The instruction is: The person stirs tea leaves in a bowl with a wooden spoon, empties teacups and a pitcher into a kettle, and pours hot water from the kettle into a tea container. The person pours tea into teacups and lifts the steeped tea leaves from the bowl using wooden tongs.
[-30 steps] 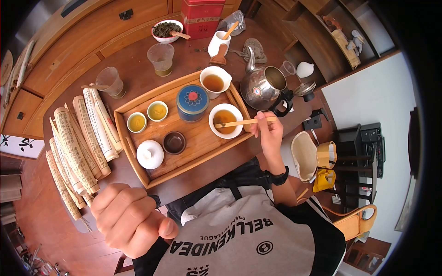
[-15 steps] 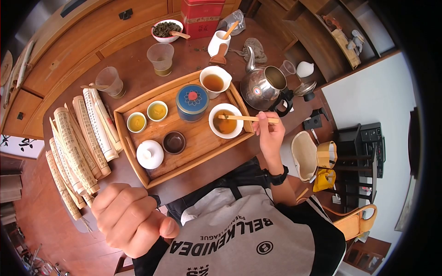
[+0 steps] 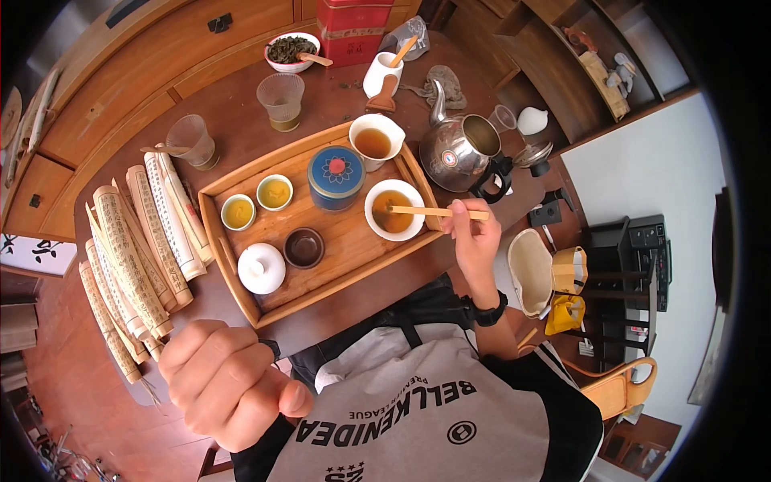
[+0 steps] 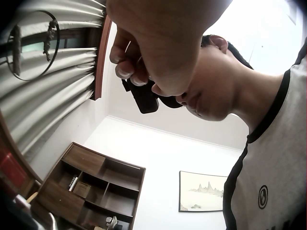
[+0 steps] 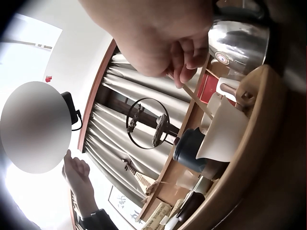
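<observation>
My right hand pinches a flat wooden stick between thumb and fingers. The stick slants into a white lidless tea bowl, its tip at the amber tea and dark leaf inside. In the right wrist view the stick reaches from the fingertips over the rim of the white bowl. My left hand is raised near the head, fingers curled into a fist, touching no tableware. The left wrist view shows its curled fingers empty, overlapping the black head camera.
On the wooden tray stand a blue canister, white pitcher, two small tea cups, dark cup and white lid. A steel kettle stands right of it, bamboo scrolls left, glasses behind.
The stick's tip has shifted within the bowl, first away from me, then slightly right toward the middle. My right hand has moved slightly right; the left hand stays in place.
</observation>
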Demonstrator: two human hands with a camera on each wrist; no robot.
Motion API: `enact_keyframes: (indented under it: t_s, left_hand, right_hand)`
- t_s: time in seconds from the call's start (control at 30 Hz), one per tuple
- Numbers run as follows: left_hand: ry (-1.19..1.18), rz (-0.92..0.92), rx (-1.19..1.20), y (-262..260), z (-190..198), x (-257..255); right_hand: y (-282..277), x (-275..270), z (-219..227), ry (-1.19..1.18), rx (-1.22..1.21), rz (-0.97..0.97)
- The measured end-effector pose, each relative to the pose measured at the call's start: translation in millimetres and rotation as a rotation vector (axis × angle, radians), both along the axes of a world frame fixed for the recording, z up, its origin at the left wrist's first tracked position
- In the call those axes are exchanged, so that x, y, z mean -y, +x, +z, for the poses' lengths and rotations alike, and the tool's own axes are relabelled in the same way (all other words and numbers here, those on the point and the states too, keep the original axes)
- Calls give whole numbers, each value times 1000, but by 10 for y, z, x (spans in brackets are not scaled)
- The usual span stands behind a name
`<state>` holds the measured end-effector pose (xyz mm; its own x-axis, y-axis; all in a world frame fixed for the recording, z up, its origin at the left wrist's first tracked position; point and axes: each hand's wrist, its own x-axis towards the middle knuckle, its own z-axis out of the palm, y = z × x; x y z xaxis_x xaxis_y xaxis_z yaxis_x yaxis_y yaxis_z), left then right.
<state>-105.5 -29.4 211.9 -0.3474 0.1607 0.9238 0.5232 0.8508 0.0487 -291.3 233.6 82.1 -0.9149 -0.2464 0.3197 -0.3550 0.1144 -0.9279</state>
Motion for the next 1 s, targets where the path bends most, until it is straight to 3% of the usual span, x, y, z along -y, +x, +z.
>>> enact_keyframes:
  t_s: [0.23, 0.43, 0.7, 1.0]
  left_hand:
    - [0, -12, -8, -18, 3, -9]
    - [-3, -16, -18, -25, -3, -4]
    - [-10, -14, -14, -18, 2, 8]
    - [-7, -16, -10, -17, 0, 6]
  right_hand:
    - [104, -19, 101, -14, 37, 46]
    - [72, 19, 34, 165, -52, 90]
    - [-15, -57, 76, 128, -83, -42]
    - [-7, 2, 32, 239, -119, -34]
